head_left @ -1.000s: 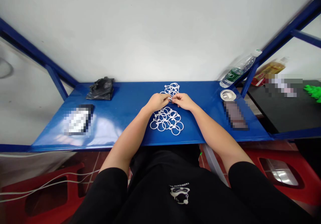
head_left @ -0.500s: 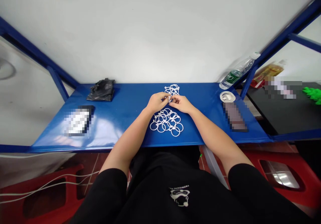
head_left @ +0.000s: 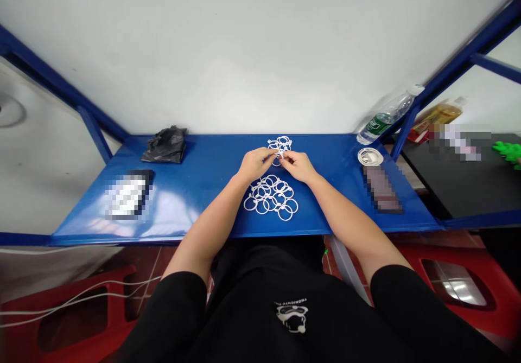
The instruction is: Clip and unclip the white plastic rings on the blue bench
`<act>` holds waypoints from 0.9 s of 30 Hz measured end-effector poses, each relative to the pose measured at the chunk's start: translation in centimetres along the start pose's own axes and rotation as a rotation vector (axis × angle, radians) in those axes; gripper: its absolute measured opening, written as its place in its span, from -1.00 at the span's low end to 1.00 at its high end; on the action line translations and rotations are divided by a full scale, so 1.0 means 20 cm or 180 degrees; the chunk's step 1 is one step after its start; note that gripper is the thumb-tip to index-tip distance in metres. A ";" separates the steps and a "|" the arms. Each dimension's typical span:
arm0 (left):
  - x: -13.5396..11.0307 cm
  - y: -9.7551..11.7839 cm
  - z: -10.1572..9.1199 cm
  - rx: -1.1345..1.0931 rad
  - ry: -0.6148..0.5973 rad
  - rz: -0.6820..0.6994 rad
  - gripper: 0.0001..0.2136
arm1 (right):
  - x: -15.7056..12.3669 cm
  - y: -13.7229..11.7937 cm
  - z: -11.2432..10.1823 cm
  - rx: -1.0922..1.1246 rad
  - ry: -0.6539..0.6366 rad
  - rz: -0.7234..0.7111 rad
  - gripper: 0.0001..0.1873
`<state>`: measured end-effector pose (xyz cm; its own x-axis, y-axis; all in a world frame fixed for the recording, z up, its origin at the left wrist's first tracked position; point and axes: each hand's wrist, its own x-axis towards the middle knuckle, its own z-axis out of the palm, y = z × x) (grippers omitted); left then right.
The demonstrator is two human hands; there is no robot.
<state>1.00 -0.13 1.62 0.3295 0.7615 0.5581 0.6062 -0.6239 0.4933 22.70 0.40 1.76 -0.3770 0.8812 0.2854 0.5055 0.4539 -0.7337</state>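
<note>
Grips closed, our left hand (head_left: 255,165) and right hand (head_left: 299,166) pinch the white plastic rings (head_left: 280,144) at their rims, which we judge light, stiff and slightly slippery.

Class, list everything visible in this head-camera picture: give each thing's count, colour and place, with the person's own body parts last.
plastic rings: many, white, a pile on the shelf plus a smaller cluster beyond it
metal shelf: one, blue, spanning the view
plastic bag: one, black, far left of shelf
water bottle: one, clear with green label, far right corner
round lid: one, silvery white, right of shelf
pixelated objects: two, colour unclear, shelf's left and right
stools: two, red, below shelf
left hand: one, fingers pinching the cluster
right hand: one, fingers pinching the cluster
</note>
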 end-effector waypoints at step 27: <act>0.00 -0.07 -0.03 -0.0132 0.0310 -0.0773 -0.74 | -0.02 -0.08 -0.01 -0.1063 -0.0117 -0.0242 -0.70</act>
<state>-0.30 0.74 1.35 0.1056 0.8705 0.4807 0.6281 -0.4332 0.6464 22.19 -0.64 2.98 -0.4479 0.8406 0.3046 0.6989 0.5417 -0.4671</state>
